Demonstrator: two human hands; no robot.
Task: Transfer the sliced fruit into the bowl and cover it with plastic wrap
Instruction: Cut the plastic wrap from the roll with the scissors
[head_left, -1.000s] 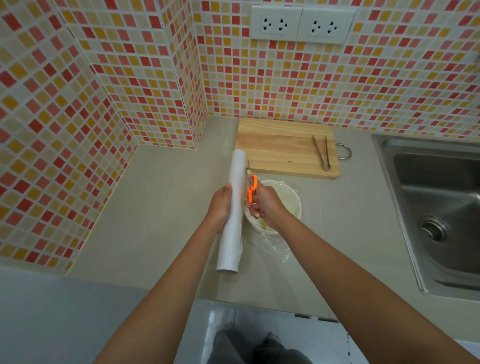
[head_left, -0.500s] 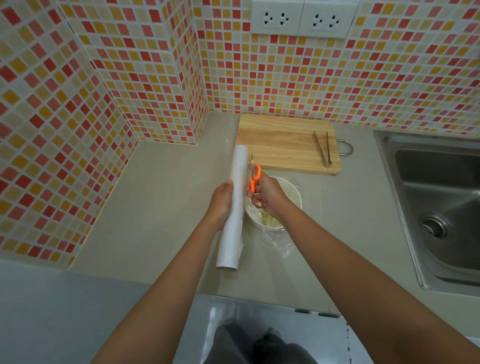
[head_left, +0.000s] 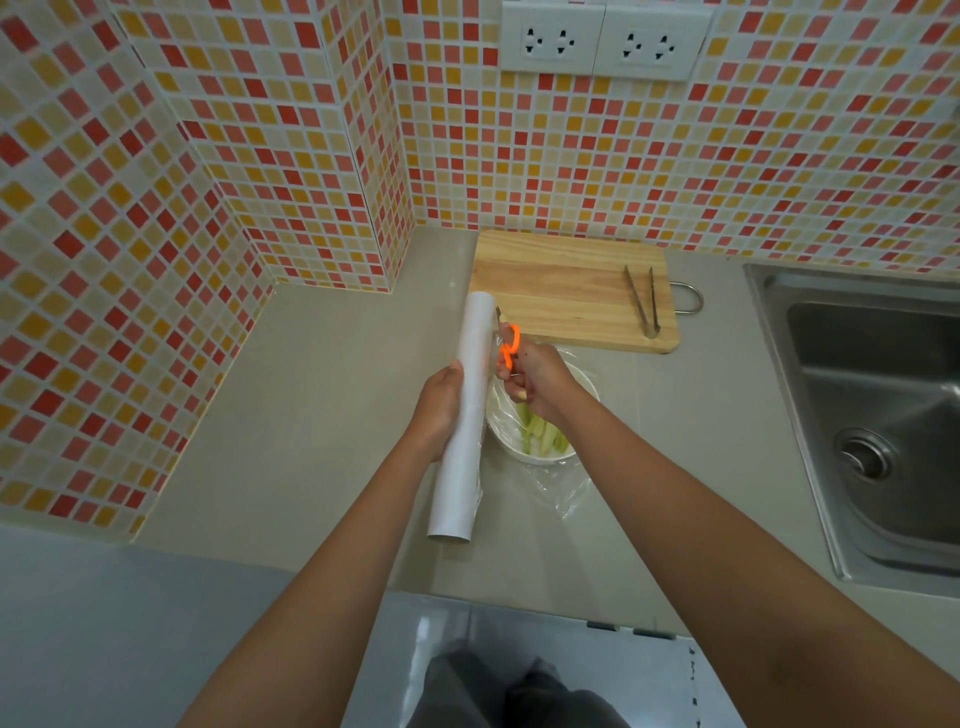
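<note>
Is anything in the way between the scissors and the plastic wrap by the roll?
Nothing visible is. The right hand holds the orange scissors right beside the roll, which the left hand grips. The wrap already drapes over the bowl of fruit.

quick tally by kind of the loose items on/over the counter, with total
Plastic wrap roll: 1
Orange-handled scissors: 1
White bowl with sliced fruit: 1
Wooden cutting board: 1
Metal tongs: 1
Total: 5
</note>
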